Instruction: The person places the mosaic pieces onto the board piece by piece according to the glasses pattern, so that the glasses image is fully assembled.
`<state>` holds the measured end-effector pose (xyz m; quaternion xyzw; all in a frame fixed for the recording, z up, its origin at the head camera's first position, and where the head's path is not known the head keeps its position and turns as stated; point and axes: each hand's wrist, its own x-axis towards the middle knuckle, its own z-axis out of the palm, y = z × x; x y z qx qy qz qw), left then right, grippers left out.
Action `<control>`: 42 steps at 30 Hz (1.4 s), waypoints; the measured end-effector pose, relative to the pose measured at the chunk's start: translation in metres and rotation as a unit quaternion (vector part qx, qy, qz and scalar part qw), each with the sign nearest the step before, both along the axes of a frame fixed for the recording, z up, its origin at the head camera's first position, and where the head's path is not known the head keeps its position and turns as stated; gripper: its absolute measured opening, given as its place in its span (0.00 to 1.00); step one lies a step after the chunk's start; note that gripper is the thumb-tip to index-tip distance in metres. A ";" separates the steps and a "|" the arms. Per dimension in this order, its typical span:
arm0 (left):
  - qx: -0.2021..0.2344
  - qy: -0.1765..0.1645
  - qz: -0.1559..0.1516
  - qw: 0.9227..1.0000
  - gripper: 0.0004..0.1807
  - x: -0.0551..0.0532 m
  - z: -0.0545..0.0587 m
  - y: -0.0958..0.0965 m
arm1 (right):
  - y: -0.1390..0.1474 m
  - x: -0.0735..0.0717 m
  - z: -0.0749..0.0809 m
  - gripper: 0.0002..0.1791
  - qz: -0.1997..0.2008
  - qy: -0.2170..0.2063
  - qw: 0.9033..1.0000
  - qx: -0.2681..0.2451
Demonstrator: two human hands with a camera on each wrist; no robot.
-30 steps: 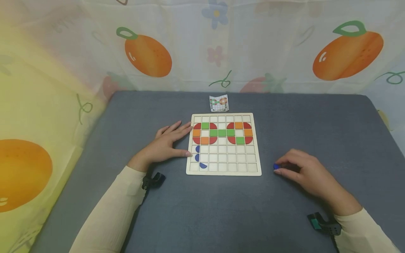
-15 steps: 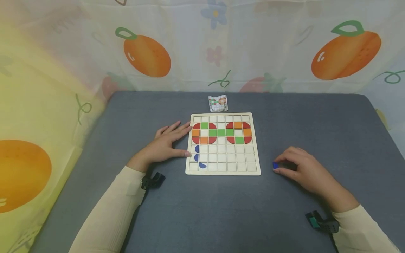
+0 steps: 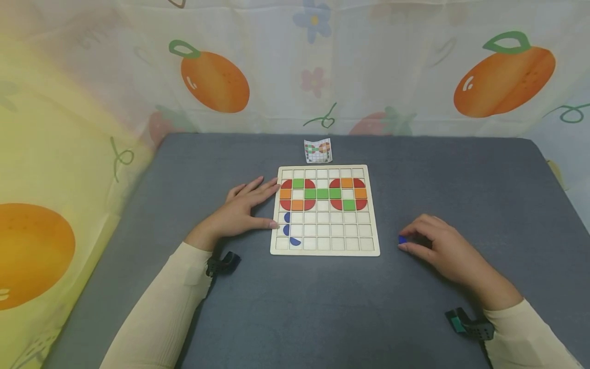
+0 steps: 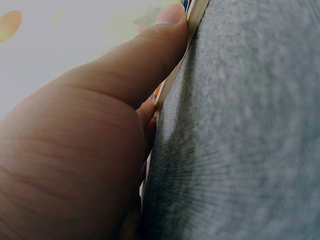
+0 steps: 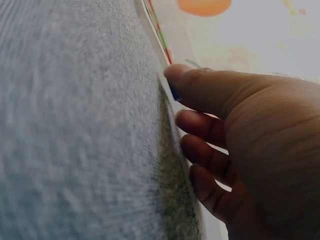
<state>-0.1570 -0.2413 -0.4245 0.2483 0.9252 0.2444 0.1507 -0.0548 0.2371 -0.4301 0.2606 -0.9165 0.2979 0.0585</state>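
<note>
A square, light wooden grid board (image 3: pixel 328 230) lies on the table, with red, orange and green tiles in its upper rows. Three blue half-round tiles (image 3: pixel 287 230) sit in its lower left cells. My left hand (image 3: pixel 237 212) lies with fingers spread against the board's left edge; its thumb touches the frame, as the left wrist view also shows. Right of the board, my right hand (image 3: pixel 444 248) pinches a small blue tile (image 3: pixel 402 239) between thumb and index finger. In the right wrist view, that tile is mostly hidden behind the thumb (image 5: pixel 192 85).
Behind the board lies a small printed pattern card (image 3: pixel 318 150). Grey cloth covers the table (image 3: pixel 332 307). A fruit-print curtain (image 3: pixel 369 66) hangs along the back and the left side. Each wrist carries a dark strap, like the left one (image 3: pixel 223 264).
The blue tile in my right fingers has turned slightly, and the right hand has shifted a very little. The left hand and the board stay as they were.
</note>
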 end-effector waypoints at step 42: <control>0.002 0.005 -0.002 1.000 0.58 -0.001 -0.003 -0.001 | -0.060 -0.047 -0.006 0.07 -0.033 -0.095 0.992 -0.074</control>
